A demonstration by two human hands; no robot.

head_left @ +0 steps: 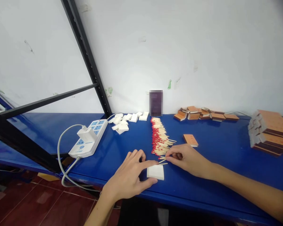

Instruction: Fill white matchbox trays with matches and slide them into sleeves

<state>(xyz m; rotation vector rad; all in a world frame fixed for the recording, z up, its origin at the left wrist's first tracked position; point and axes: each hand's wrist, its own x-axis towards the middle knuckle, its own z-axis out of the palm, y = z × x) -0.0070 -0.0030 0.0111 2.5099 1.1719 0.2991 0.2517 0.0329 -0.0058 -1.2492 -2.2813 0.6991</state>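
A small white matchbox tray (155, 172) lies near the table's front edge. My left hand (131, 174) grips it, the index finger along its far side and the thumb at its near side. My right hand (187, 158) is closed in a pinch on a matchstick (162, 158), just beyond the tray. Another loose matchstick or two lie between the fingertips and the tray. A long heap of red-headed matches (159, 138) stretches away from my hands, heads to the left. An orange matchbox sleeve (190, 140) lies beyond my right hand.
Several white trays (122, 121) lie at the back left, near a power strip (88, 138) with a cable. Orange sleeves (200, 113) are scattered at the back right, beside a stacked bundle of sleeves (271, 131). A pixelated dark panel (156, 103) stands against the wall.
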